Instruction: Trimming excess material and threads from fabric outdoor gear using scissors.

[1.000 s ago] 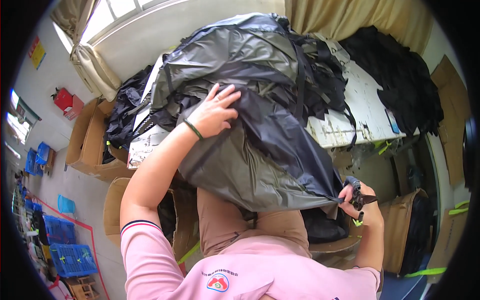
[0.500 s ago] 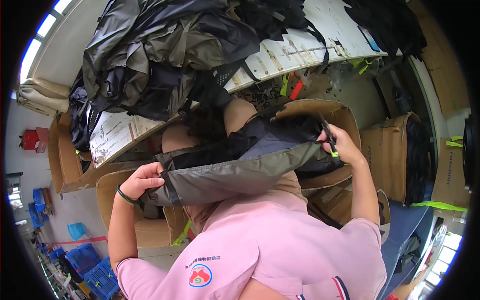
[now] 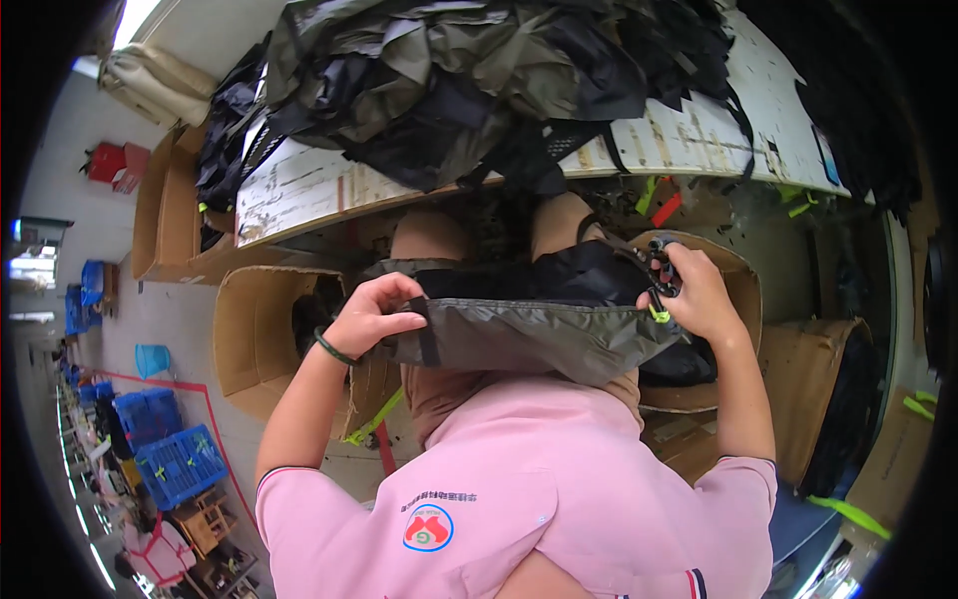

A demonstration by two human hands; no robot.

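Observation:
Across my lap stretches a grey-green sewn fabric piece [image 3: 539,334] with a black inner side and a dark strap at its left end. My left hand [image 3: 374,317] is closed, pinching that end near the strap between thumb and fingers. At the other end, my right hand [image 3: 701,285] is closed around small black scissors [image 3: 659,270], with a bright yellow-green bit at their lower end. Its fingertips are also at the fabric's right corner; whether they grip the cloth there I cannot tell.
Ahead, a worn white table [image 3: 689,135] carries a heap of dark fabric pieces [image 3: 429,85]. Open cardboard boxes stand left [image 3: 244,344] and right [image 3: 743,290] of my legs. Blue plastic crates [image 3: 180,464] lie on the floor at the far left.
The view has shifted. My left hand and the fabric's left end have come up, so the fabric lies more level. The scissors have turned in my right hand, no longer pointing up clear of it.

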